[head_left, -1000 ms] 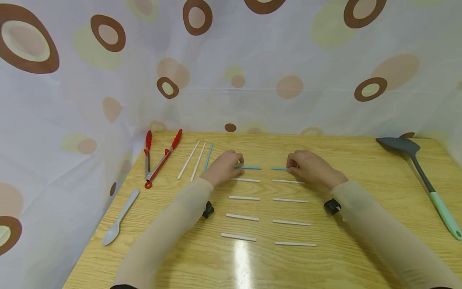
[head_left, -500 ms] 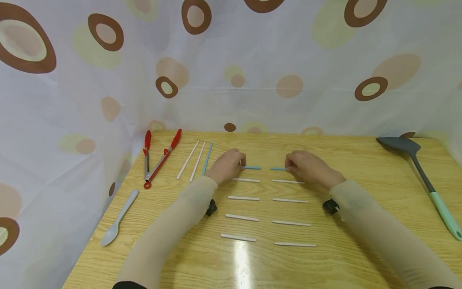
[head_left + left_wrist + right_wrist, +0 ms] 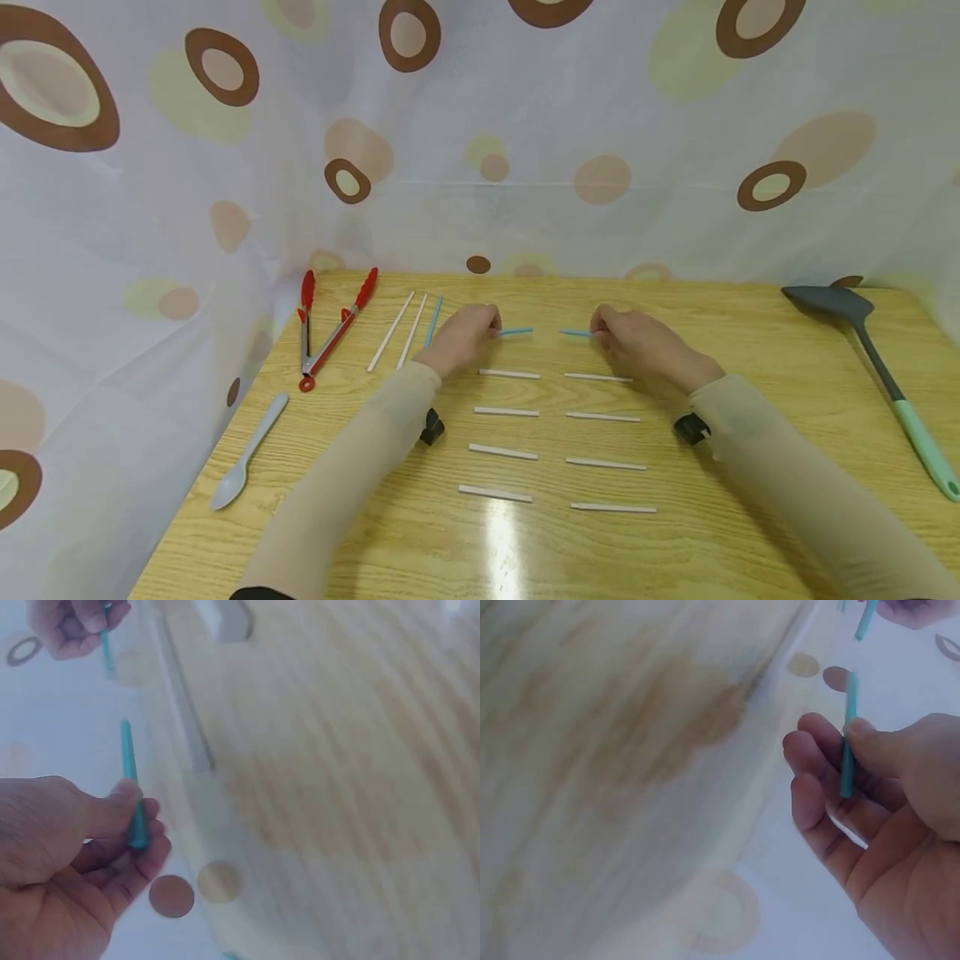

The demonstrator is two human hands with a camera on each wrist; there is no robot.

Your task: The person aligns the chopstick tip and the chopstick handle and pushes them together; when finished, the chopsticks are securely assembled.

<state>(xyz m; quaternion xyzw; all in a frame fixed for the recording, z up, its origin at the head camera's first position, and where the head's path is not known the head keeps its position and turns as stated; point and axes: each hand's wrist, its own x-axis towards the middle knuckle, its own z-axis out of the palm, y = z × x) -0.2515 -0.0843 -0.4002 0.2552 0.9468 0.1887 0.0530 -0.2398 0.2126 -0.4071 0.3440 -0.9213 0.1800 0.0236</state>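
Tabletop (image 3: 750,333) with light wood grain carries a left column of four short, slim white sticks (image 3: 506,412) and a right column of four similar white sticks (image 3: 603,416). Beyond these columns and above the tabletop, the left hand (image 3: 461,335) pinches a short, slim blue stick (image 3: 517,331) between thumb and fingers; the right hand (image 3: 648,343) likewise pinches a second short blue stick (image 3: 575,333), the free ends pointing toward each other across a gap. Left of the left hand lie two slanted white sticks (image 3: 391,332) and a slanted blue stick (image 3: 434,321). Farther left rest spread, red-tipped metal tongs (image 3: 332,341) and a pale grey spoon (image 3: 252,451); far right, a dark grey turner (image 3: 877,362) with a mint-green handle.
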